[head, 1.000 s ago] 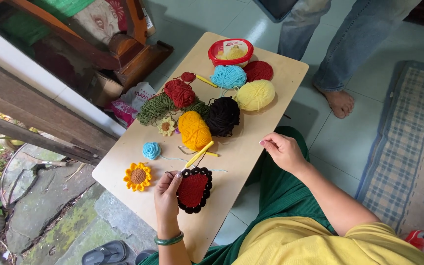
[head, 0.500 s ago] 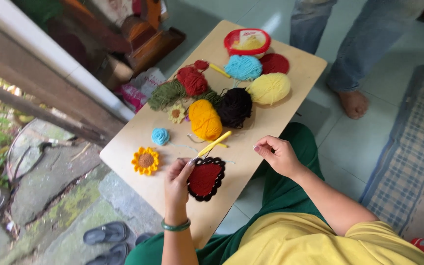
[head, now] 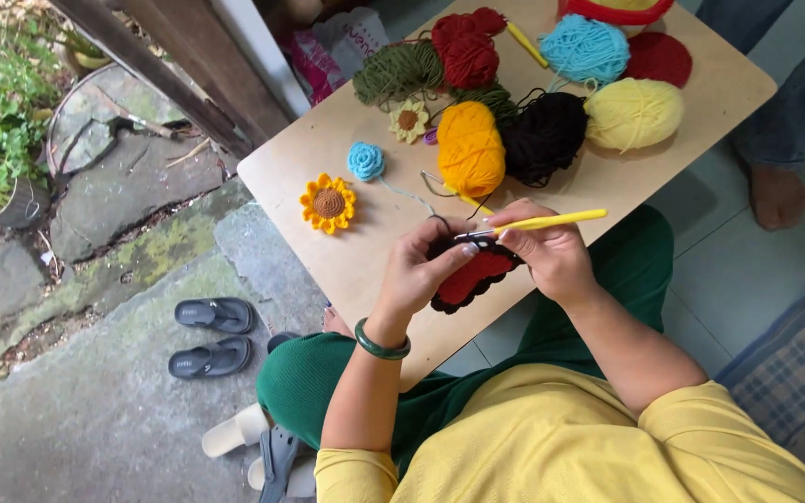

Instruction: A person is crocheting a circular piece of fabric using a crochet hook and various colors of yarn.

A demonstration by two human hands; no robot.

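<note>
A: Checking hand state: what does each hand hold?

B: Left hand [head: 421, 270] pinches the red crocheted piece with black scalloped border [head: 470, 278] at centre frame, above the near edge of the light wooden board [head: 328, 261]. Right hand [head: 552, 256] has fingers pressed together around the yellow-handled crochet hook [head: 538, 224], tip at the piece's upper edge.

A: Progress?

B: Judged partly done: the red centre looks complete and the black border shows along the lower edge; the rest is hidden by fingers. Black strand runs toward the black yarn ball [head: 544, 135], upper centre.

A: Finished items?

B: Yellow crocheted sunflower [head: 328, 203] and small blue crocheted rose [head: 365, 160] lie left of centre.
</note>
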